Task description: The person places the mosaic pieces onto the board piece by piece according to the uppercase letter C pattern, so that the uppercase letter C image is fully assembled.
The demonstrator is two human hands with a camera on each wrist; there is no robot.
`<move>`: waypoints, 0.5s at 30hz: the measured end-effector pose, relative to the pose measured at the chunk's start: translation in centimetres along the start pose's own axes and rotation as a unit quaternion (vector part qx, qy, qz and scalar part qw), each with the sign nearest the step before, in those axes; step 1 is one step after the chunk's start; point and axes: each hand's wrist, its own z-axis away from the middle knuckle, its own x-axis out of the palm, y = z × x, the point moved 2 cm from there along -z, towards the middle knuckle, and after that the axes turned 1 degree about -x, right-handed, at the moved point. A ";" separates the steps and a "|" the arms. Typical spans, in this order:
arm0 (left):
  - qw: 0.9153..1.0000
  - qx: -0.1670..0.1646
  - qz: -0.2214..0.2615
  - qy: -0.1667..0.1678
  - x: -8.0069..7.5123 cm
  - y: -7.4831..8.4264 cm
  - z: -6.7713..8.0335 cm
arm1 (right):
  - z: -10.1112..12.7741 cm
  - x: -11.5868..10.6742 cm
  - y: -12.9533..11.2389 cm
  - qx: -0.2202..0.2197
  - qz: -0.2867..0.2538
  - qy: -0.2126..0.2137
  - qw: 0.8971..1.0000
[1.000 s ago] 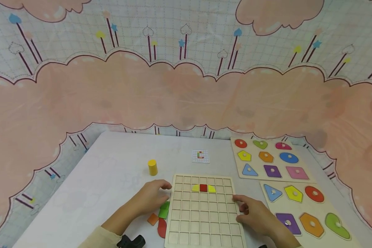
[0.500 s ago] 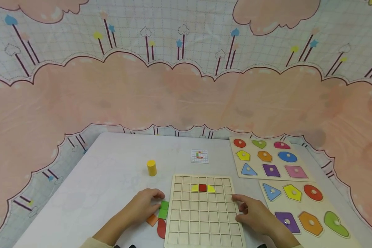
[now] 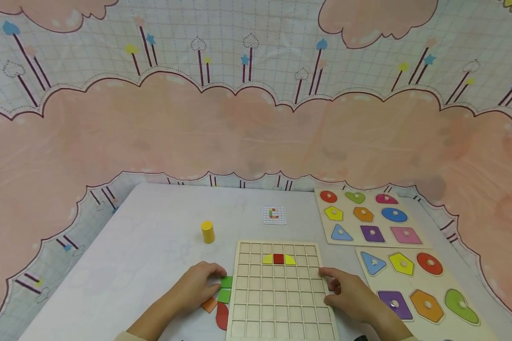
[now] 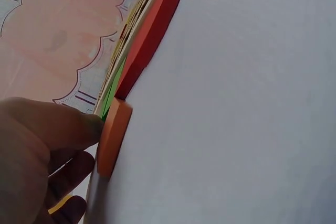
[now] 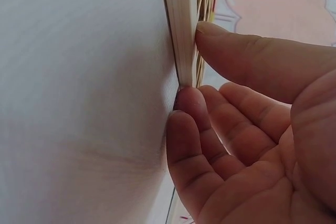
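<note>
The left hand lies on the tabletop just left of the grid board, fingers loosely curled over the loose pieces there: its fingertips are at the green pieces against the board's left edge and its thumb touches the orange piece, with the red piece just nearer the person. The right hand holds the board's right edge, thumb on top and fingers curled under the rim. Left of the board the tabletop lies bare but for a yellow cylinder, while two shape puzzle boards crowd its right side.
</note>
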 end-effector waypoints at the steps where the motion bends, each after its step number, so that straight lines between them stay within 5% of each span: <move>1: 1.000 -0.001 0.001 0.002 0.0 0.0 0.0 | 0.0 0.0 0.0 0.000 0.000 0.000 1.000; 15: 1.000 -0.015 -0.008 0.018 -0.2 0.0 -0.3 | 0.1 -0.1 -0.1 0.001 -0.001 -0.007 1.000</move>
